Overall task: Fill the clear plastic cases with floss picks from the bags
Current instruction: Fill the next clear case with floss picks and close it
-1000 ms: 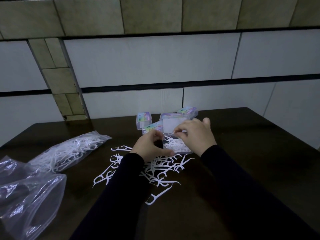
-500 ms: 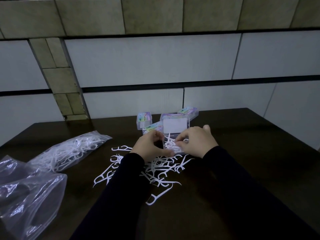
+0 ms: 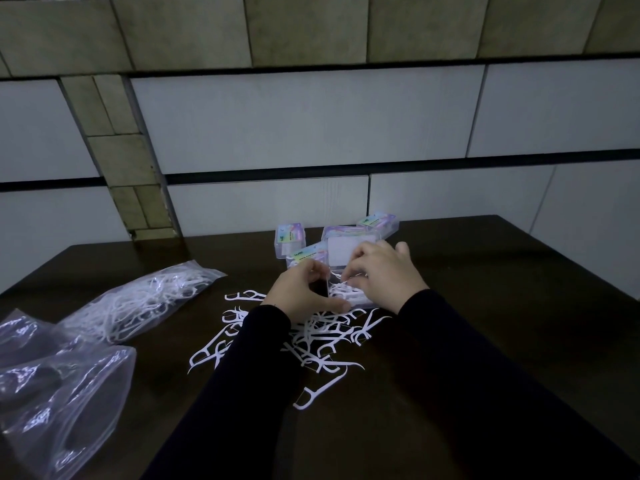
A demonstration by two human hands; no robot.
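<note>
Packing an open clear case [image 3: 346, 296] at table centre, lid [image 3: 341, 252] raised at its 12 o'clock edge. Nearest, at 6 o'clock of the case: loose floss picks [image 3: 322, 344] strewn on the dark table [image 3: 485, 341]; at 8 o'clock, an emptied bag [image 3: 59, 393], and beyond it at 9 o'clock a bag still holding picks [image 3: 138, 299]. Left hand [image 3: 298, 292] curled round the case's left wall, thumb along the near edge, steadying it. Right hand [image 3: 377, 275] over the case, fingertips together, apparently pinching a pick [image 3: 343, 282] into the pile inside. Best done by laying picks flat and aligned, keeping the case braced, pressing stray handles below the rim so the lid can shut. Farthest, from 11 to 1 o'clock: labelled cases [image 3: 291, 235], closed.
</note>
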